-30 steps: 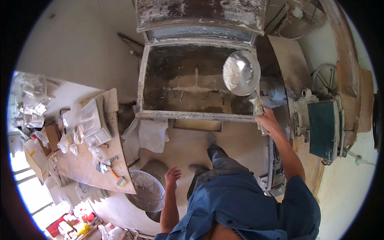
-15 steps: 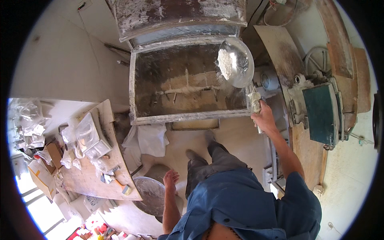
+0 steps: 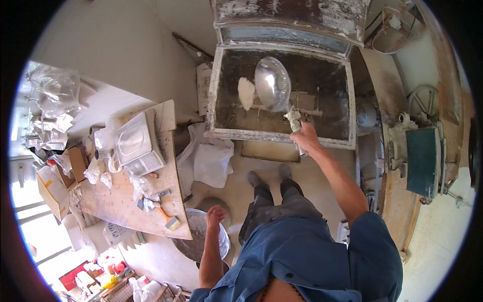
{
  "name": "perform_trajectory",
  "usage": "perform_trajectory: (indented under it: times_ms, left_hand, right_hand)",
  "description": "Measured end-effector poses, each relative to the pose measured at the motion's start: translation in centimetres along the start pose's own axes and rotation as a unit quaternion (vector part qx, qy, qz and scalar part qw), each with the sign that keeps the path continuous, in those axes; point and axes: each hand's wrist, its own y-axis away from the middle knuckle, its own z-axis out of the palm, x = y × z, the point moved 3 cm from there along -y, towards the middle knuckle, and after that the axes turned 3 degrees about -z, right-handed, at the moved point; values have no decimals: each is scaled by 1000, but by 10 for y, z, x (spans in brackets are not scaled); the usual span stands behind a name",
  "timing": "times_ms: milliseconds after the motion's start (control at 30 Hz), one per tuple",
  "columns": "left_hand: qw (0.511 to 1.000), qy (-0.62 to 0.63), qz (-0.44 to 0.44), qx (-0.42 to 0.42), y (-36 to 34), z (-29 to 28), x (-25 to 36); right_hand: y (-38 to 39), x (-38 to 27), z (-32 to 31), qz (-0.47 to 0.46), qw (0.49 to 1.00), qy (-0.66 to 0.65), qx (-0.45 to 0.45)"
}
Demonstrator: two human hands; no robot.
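Note:
My right hand is wrapped round the cloth-bound handle of a large metal ladle. The ladle's shiny round bowl is tipped over a wood-framed mixing trough. Just left of the bowl, a clump of white powder is in the air, apart from it. Inside the trough shows a powder-coated shaft with thin rods. My left hand is empty, its fingers loosely bent and apart, above a round metal basin.
On the left, a wooden table bears a clear plastic box, plastic bags and a brush. White sacks lie before the trough. At the right stands a machine with a dark green panel and a wheel.
The ladle has swung left across the trough, and the powder has left its bowl. The whole view has shifted, with the trough now farther right. My left hand stays by the basin.

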Motion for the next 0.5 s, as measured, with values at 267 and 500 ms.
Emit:
perform_trajectory:
  times_ms: [267,500]
  left_hand:
    - [999,-3,-28,21,3,-56,-12]
    - [999,-24,-27,-23,-22,-46,8]
  right_hand:
    - [7,3,0,101,992,-78,9]
    - [-55,-2,36,-172,900,398,-38]
